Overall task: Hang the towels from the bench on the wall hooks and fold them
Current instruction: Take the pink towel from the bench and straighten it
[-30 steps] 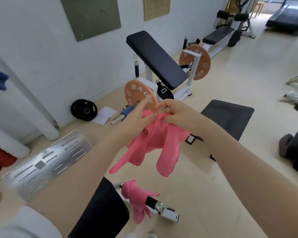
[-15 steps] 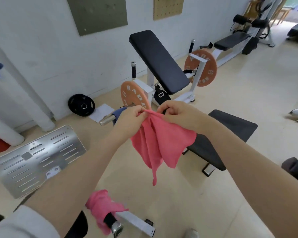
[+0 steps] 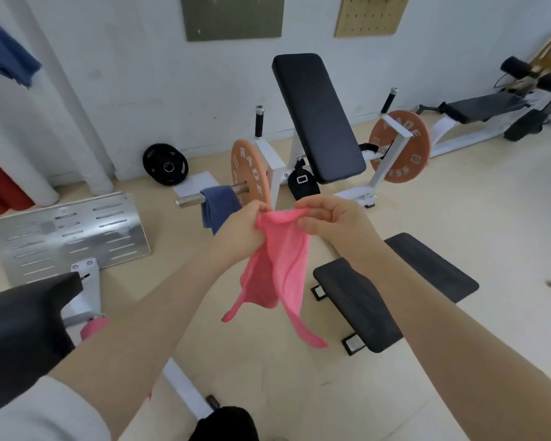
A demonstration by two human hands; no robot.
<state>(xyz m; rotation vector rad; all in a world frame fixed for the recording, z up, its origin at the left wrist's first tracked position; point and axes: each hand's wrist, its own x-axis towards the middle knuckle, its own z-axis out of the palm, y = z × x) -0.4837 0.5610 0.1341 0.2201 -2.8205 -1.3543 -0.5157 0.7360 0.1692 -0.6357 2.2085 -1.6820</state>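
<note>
Gripping pink towel (image 3: pixel 279 265) at centre frame: left hand (image 3: pixel 243 232) at 9 o'clock, right hand (image 3: pixel 326 222) at 3, both pinching top edge; best to slide apart along hem, pulling taut before hanging

Left orange weight plate (image 3: pixel 250 176): raised letters "RADE" legible along rim; rest unreadable. Right orange weight plate (image 3: pixel 403 148): "ADE" at top, "ESS" at bottom, partly hidden by white frame.
</note>
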